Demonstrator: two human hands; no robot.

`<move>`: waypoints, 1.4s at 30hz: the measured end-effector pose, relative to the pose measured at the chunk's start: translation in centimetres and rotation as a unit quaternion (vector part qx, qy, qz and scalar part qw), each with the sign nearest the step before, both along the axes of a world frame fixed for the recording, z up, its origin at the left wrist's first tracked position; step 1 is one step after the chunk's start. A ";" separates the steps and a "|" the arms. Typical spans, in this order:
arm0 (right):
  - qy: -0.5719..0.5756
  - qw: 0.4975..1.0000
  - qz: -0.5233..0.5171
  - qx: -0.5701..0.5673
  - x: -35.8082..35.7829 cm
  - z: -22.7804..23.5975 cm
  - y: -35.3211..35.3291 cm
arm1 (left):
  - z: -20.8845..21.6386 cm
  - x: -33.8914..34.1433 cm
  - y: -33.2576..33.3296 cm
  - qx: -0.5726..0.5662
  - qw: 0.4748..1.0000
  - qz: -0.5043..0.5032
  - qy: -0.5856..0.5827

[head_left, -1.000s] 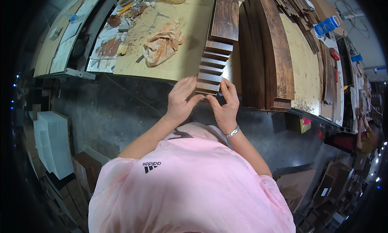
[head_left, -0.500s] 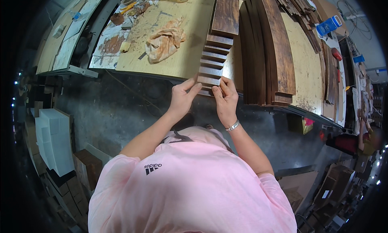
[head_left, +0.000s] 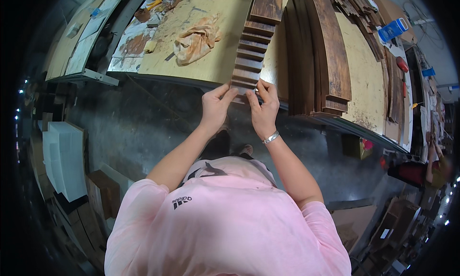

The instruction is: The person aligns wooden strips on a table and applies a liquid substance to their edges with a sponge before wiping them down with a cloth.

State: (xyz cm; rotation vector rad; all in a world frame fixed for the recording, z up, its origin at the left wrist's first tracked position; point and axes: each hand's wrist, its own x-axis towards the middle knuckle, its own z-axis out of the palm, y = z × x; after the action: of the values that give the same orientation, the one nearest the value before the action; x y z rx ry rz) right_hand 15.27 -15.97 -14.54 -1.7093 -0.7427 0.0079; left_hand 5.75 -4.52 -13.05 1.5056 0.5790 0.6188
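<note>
1. The left hand (head_left: 216,106) grasps the left edge of the nearest board (head_left: 245,87), its thumb on top and its fingers at the side; the forearm slants up and inward.
2. The right hand (head_left: 265,108) pinches the opposite edge in the same way, thumb forward; a silver band (head_left: 271,137) circles its wrist. What the fingertips do underneath cannot be seen.
3. The nearest board is the front step of a stepped stack (head_left: 250,54) of dark wooden boards, at the near edge of the bench (head_left: 227,48).
4. One second ago the two thumbs nearly met at the stack's near end; now they are apart, with the board between them.
5. To the left of the stack, a stained rag (head_left: 195,45) lies crumpled, in the same place on the bench as before.
6. To the right, a second board stack (head_left: 331,51) stands near the right hand, also unmoved on the bench.
</note>
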 end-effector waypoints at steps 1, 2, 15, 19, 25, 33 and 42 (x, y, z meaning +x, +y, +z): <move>0.020 1.000 -0.001 0.010 0.0 -0.2 0.1 | -0.3 0.0 0.2 0.018 1.000 0.001 0.008; 0.038 0.999 -0.002 0.020 0.0 -0.3 0.2 | -0.3 0.1 0.3 0.036 0.999 0.001 0.014; 0.052 0.997 0.045 0.038 0.1 -1.7 -0.1 | -0.8 -0.3 -0.2 -0.030 0.999 -0.013 0.008; 0.081 0.996 0.028 0.009 -0.3 -1.0 0.2 | -2.6 -0.3 1.0 0.079 0.995 -0.025 0.062; 0.085 0.993 0.061 0.059 0.1 -0.6 -0.5 | -0.4 -0.1 -0.4 -0.029 0.999 -0.033 -0.014; 0.141 0.990 0.021 0.020 0.4 -0.2 0.1 | 0.6 0.5 0.3 0.054 0.992 -0.022 0.111; 0.091 0.995 0.019 0.019 -0.3 -1.7 0.1 | -3.2 -0.3 -0.5 0.094 0.995 -0.011 0.025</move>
State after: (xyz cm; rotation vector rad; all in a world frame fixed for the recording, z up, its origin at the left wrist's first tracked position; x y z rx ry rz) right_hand 14.93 -15.90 -16.25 -1.6329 -0.6359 0.1725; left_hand 5.50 -4.98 -16.28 1.7071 0.5541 0.6338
